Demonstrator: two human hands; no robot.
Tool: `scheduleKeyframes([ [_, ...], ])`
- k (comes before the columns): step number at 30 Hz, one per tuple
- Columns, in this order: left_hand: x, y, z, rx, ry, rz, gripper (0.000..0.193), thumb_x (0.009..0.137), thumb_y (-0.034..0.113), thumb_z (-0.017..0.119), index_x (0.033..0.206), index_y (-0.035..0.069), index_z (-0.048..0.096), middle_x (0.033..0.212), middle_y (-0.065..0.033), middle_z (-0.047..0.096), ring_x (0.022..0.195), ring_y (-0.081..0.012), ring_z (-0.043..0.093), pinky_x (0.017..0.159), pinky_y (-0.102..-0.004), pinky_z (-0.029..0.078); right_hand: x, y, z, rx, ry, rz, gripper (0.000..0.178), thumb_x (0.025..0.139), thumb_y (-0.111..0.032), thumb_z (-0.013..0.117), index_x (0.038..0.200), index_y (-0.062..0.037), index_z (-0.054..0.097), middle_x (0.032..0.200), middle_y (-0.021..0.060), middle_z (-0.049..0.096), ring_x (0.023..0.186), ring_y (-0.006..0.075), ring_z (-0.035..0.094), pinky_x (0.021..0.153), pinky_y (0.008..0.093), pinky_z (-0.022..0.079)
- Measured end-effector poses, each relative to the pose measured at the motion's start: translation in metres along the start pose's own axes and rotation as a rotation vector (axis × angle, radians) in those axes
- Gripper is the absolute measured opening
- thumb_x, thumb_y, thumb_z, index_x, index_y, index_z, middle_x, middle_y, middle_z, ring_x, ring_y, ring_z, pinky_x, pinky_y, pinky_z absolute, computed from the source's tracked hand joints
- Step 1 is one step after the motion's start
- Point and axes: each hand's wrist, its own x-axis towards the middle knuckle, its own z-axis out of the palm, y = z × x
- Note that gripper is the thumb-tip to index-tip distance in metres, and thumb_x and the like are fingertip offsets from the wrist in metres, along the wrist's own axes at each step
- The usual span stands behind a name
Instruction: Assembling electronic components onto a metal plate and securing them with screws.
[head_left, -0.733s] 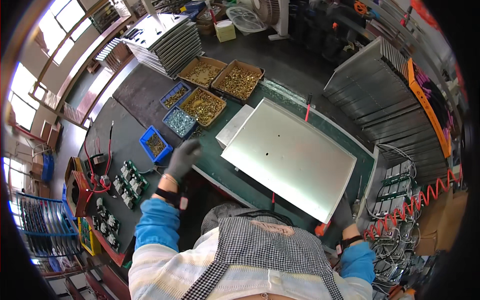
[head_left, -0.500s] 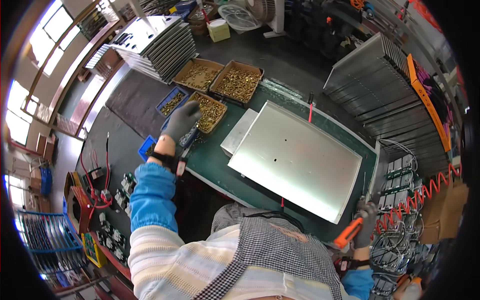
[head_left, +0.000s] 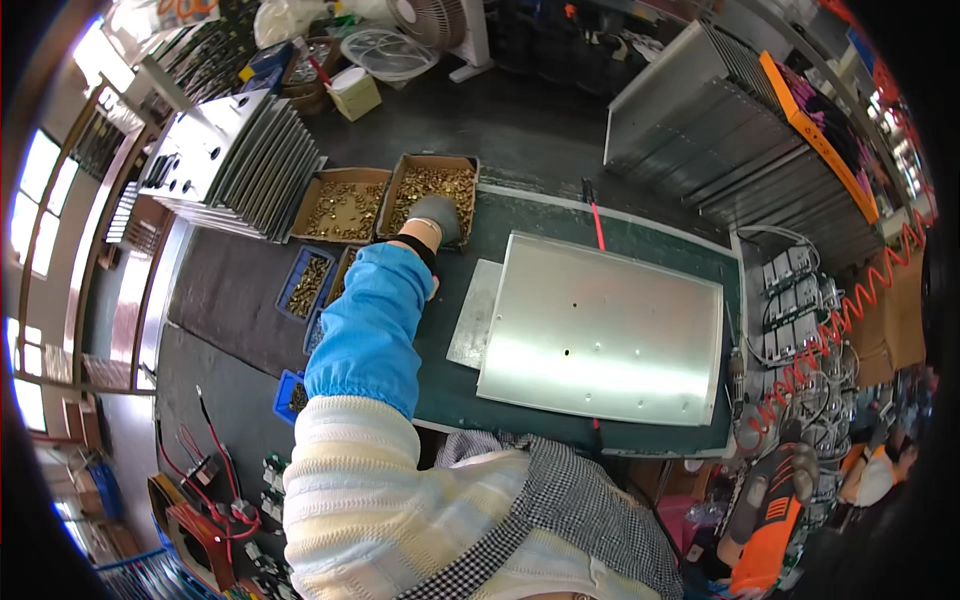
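Seen from above, a person in a checked apron (head_left: 590, 500) works at a green-topped bench (head_left: 440, 388). Their left arm, in a puffy blue sleeve (head_left: 365, 325), stretches up to the upper centre of the frame. There the grey-gloved left hand (head_left: 436, 212) is at the near side of a cardboard box (head_left: 437, 159) filled with small brass-coloured pieces (head_left: 432, 181). The back of the hand hides its fingers, so how far open they are, or whether they have hold of anything, cannot be told.

At the lower right of the frame, the gloved right hand (head_left: 797, 468) has its fingers wrapped around an orange tool (head_left: 770, 540), off the bench's near edge.

Right of centre, a broad silvery metal panel (head_left: 610, 330) lies flat on the bench, marked by two small dark holes. A smaller metal piece (head_left: 470, 322) shows at its left edge, and a thin red rod (head_left: 599, 226) shows beyond its far edge.

Left of the box, a second cardboard box (head_left: 350, 173) holds more small pieces, with a blue tray (head_left: 288, 306) just below. Metal panels stand stacked at the upper left (head_left: 250, 165), and a red coiled hose (head_left: 860, 303) crosses the right side.
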Motion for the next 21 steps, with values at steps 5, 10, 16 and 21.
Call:
scheduleKeyframes([
  [5, 0.012, -0.022, 0.024, -0.204, 0.183, 0.037, 0.029, 0.084, 0.024, 0.062, 0.103, 0.007, 0.075, 0.107, -0.0194, 0.071, 0.099, -0.0365, 0.068, 0.088, -0.0447, 0.054, 0.013, -0.023, 0.003, 0.067, 0.051, 0.012, 0.049, 0.091, -0.016, 0.063, 0.136, -0.0079, 0.045, 0.131, 0.0136, 0.051, 0.127, 0.0344, 0.048, 0.111, 0.0520, 0.039],
  [10, -0.009, -0.041, 0.023, -0.952, 0.207, -0.117, 0.030, 0.090, 0.021, 0.064, 0.112, 0.003, 0.071, 0.094, -0.0158, 0.073, 0.083, -0.0229, 0.070, 0.074, -0.0362, 0.054, 0.032, -0.013, 0.018, 0.213, 0.158, 0.061, 0.050, 0.092, -0.029, 0.065, 0.134, -0.0087, 0.046, 0.128, 0.0146, 0.051, 0.124, 0.0343, 0.050, 0.108, 0.0531, 0.042],
  [16, -0.060, -0.036, 0.002, -2.045, -0.002, 0.008, 0.027, 0.100, 0.015, 0.056, 0.122, -0.001, 0.056, 0.099, -0.0066, 0.062, 0.081, -0.0151, 0.061, 0.072, -0.0282, 0.053, 0.059, -0.008, 0.041, 0.777, 0.269, 0.245, 0.051, 0.091, -0.034, 0.069, 0.123, -0.0023, 0.047, 0.118, 0.0114, 0.051, 0.124, 0.0327, 0.047, 0.109, 0.0525, 0.040],
  [21, -0.120, 0.011, -0.010, -2.427, -0.294, 0.137, 0.027, 0.102, 0.014, 0.050, 0.124, -0.001, 0.053, 0.102, -0.0055, 0.061, 0.086, -0.0171, 0.060, 0.076, -0.0263, 0.055, 0.085, -0.013, 0.057, 1.197, 0.304, 0.373, 0.058, 0.090, -0.031, 0.069, 0.131, -0.0010, 0.042, 0.108, 0.0095, 0.050, 0.113, 0.0287, 0.050, 0.107, 0.0476, 0.037],
])
